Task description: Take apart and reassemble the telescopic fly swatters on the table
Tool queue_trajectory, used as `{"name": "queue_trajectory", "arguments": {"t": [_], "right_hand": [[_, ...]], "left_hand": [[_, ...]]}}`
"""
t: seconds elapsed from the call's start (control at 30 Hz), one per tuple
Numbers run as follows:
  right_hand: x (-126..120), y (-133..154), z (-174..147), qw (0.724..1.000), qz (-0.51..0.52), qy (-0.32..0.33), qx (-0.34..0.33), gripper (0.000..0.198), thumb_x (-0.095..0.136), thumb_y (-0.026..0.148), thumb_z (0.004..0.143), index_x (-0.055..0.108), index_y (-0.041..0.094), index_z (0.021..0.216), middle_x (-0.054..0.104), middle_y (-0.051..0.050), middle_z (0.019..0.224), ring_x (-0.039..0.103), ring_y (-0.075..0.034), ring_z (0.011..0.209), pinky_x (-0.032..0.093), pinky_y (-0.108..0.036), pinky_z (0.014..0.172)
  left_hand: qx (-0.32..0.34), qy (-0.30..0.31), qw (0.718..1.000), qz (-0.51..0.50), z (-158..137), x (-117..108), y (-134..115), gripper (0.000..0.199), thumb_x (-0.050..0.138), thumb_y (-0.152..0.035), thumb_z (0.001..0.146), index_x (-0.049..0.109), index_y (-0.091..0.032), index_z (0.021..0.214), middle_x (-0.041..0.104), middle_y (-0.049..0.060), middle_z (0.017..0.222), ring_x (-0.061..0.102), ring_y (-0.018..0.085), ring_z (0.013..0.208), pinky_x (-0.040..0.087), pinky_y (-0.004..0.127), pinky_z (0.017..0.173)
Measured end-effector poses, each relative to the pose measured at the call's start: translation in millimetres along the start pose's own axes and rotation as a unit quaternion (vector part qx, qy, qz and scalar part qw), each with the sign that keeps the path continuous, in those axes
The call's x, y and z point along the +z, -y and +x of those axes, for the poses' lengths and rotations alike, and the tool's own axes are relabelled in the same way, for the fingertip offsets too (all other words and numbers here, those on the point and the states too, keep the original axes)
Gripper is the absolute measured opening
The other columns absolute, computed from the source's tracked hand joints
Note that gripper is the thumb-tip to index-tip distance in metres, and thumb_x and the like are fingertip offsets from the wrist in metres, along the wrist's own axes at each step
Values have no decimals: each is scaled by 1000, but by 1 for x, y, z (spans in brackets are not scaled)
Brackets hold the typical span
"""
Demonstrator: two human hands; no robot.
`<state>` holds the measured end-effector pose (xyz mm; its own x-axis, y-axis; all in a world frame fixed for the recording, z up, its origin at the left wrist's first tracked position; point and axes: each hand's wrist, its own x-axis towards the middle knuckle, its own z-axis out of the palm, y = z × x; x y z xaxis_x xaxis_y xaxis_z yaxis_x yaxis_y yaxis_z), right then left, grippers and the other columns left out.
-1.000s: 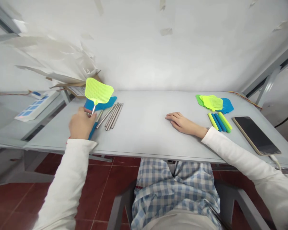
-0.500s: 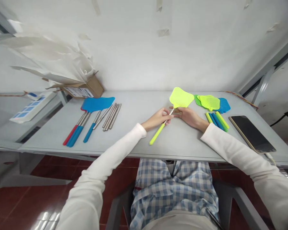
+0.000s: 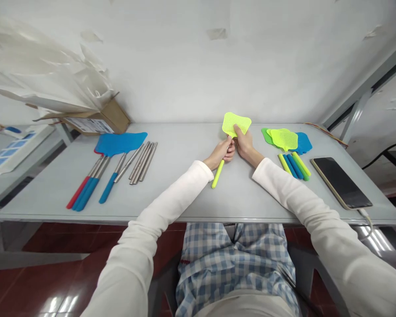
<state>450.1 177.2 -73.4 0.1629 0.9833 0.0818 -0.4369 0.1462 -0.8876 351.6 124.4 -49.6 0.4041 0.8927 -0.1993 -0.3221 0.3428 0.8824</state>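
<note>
A yellow-green fly swatter (image 3: 232, 121) is held over the middle of the table, its perforated head toward the wall and its yellow-green grip slanting down toward me. My left hand (image 3: 221, 152) is closed around the metal rod just below the head. With its thumb on the front of the mesh, my right hand (image 3: 245, 143) pinches the lower right of the head; its other fingers are mostly hidden. Most of the rod is covered by my left hand.
To the left lie fly swatters with blue heads (image 3: 120, 143) and several metal rods (image 3: 144, 163). At right are loose swatter heads (image 3: 285, 138), coloured grips (image 3: 293, 165) and a phone (image 3: 341, 182). A cardboard box (image 3: 108, 118) stands back left.
My right hand has moved from beside the rod onto the swatter head and now grips it. My left hand has closed higher up the rod, near the head. The camera view has shifted slightly.
</note>
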Motion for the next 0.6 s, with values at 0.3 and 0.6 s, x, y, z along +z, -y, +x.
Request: {"name": "queue_trajectory", "arguments": {"t": [0.3, 0.6], "right_hand": [[7, -8, 5, 996, -24, -70, -48, 44, 68, 58, 75, 58, 17, 86, 69, -6, 89, 68, -17, 78, 58, -30, 69], [-15, 1, 36, 973, -51, -209, -88, 52, 54, 65, 82, 57, 17, 102, 67, -11, 101, 67, -20, 92, 59, -35, 73]], "left_hand": [[1, -32, 999, 3, 4, 7, -1, 31, 39, -35, 100, 34, -21, 73, 27, -11, 50, 20, 2, 32, 11, 12, 34], [-31, 1, 999, -13, -34, 20, 15, 31, 48, -39, 96, 39, -20, 74, 29, -11, 50, 20, 2, 32, 10, 11, 33]]}}
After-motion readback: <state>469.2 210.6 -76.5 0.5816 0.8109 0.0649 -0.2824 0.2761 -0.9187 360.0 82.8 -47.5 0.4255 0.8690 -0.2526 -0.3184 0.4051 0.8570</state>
